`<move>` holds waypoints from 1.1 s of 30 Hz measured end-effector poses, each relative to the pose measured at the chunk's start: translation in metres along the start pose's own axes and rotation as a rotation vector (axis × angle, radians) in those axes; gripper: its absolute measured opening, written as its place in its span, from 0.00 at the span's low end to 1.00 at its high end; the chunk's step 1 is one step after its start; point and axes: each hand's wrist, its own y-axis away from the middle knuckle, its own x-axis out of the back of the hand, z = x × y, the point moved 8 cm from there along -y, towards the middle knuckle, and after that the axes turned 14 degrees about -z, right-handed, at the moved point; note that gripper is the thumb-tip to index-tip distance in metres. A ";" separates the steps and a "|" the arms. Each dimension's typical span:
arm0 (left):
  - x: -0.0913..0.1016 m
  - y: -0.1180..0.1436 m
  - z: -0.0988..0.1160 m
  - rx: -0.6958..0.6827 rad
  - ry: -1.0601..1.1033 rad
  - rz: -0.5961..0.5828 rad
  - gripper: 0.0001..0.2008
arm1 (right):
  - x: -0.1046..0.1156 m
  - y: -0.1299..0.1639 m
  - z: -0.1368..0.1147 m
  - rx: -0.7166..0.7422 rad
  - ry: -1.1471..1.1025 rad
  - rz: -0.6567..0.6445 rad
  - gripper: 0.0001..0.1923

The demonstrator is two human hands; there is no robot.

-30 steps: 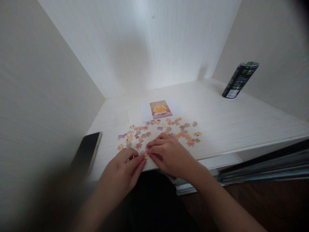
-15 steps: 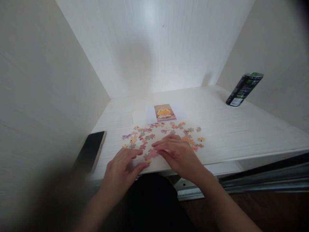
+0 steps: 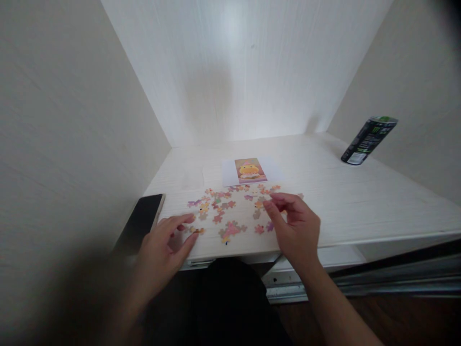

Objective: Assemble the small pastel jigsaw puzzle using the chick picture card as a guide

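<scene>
Left hand (image 3: 163, 245) open-fingered over loose puzzle pieces (image 3: 219, 207); right hand (image 3: 297, 226) curled, grip on any piece unclear.

Walls close around desk (image 3: 360, 202); can (image 3: 369, 141) probably clear.

— Where do the puzzle pieces (image 3: 230, 211) lie?
— Scattered at the frame's centre on the desk (image 3: 360, 202), just below the reference picture (image 3: 249, 170).

— And the hands?
— The left hand (image 3: 162, 247) sits lower left of the pieces, the right hand (image 3: 297, 228) lower right.

— Anything else?
— A phone (image 3: 142, 222) at the left edge, a can (image 3: 369, 140) far upper right.
</scene>
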 end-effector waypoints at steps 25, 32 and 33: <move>-0.012 -0.015 -0.006 -0.053 0.063 -0.073 0.14 | 0.022 0.009 0.033 -0.239 -0.182 0.288 0.17; -0.008 -0.014 -0.011 -0.019 0.209 -0.046 0.22 | 0.022 0.010 0.034 -0.217 -0.189 0.309 0.18; -0.008 -0.014 -0.012 -0.011 0.225 -0.048 0.23 | 0.022 0.009 0.035 -0.222 -0.192 0.299 0.17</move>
